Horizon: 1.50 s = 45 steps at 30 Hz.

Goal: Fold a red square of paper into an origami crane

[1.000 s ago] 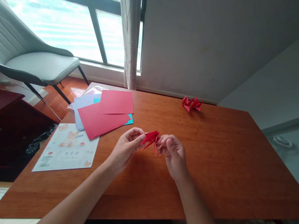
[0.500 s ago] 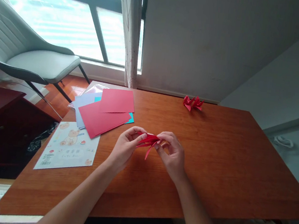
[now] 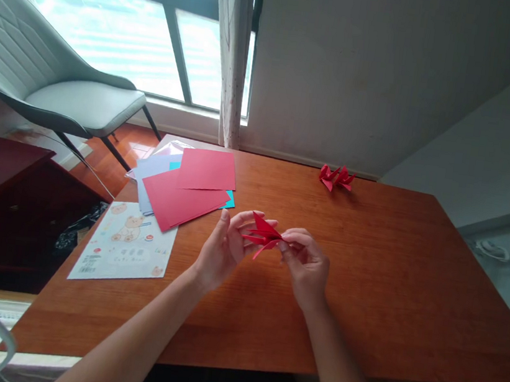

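A red folded-paper figure [image 3: 264, 235] with pointed flaps is held above the wooden table [image 3: 393, 284]. My right hand [image 3: 306, 261] pinches its right end between thumb and fingers. My left hand [image 3: 225, 246] is open beside and behind it, thumb apart and palm turned toward the paper; whether those fingers touch it I cannot tell. At the table's far edge stand two red folded-paper pieces [image 3: 335, 178] close together.
Red paper sheets [image 3: 183, 200] lie at the table's left over pale and blue sheets. In front of them is a white sheet with bear drawings [image 3: 127, 255]. A grey chair [image 3: 85, 103] stands beyond the left edge, near the window [image 3: 102, 27].
My left hand has let go of the red folded paper and opened its fingers. The paper stays in my right hand, its flaps now more spread out. The whole view has shifted slightly.
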### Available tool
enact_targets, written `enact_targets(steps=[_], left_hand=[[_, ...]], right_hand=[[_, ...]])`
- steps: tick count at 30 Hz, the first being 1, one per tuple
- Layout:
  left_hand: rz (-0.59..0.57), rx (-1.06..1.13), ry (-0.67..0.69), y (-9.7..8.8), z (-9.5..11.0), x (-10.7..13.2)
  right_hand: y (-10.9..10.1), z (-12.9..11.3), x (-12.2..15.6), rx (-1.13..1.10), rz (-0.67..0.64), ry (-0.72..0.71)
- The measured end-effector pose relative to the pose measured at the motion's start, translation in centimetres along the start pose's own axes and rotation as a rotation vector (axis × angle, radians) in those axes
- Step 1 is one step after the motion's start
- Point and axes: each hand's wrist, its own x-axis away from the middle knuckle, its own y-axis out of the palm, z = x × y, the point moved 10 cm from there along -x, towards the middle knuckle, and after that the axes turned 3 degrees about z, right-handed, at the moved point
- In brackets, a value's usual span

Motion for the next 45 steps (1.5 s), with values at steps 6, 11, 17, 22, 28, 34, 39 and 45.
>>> enact_targets(steps=[6,11,17,22,28,34,39,45], left_hand=[[-0.115,-0.136,0.034,1.2,-0.5,0.2],[0.042,-0.35,0.14,0.0,-0.3,0.0],[0.09,-0.523,0.295,-0.2,1.9,0.5],[0.118,-0.623,0.345,0.4,2.8,0.9],[0.138,-0.667,0.364,0.2,2.9,1.0],[0.06,-0.755,0.382,0.3,2.6,0.8],[-0.004,-0.717,0.35,0.6,2.2,0.5],[-0.057,-0.743,0.339,0.6,1.7,0.4]], right_hand=[[-1.5,0.2,-0.1,-0.067,0.159,0.023],[-0.7,-0.9,0.5,0.1,0.078,-0.089],[0.7,-2.7,1.5,0.274,-0.038,-0.279],[0.6,-3.5,1.5,0.32,-0.025,-0.324],[1.2,-3.4,1.4,0.403,-0.077,-0.36],[1.3,-3.5,1.3,0.452,-0.109,-0.38],[1.3,-4.1,1.1,0.417,-0.139,-0.383],[1.5,-3.8,0.8,0.37,-0.184,-0.344]])
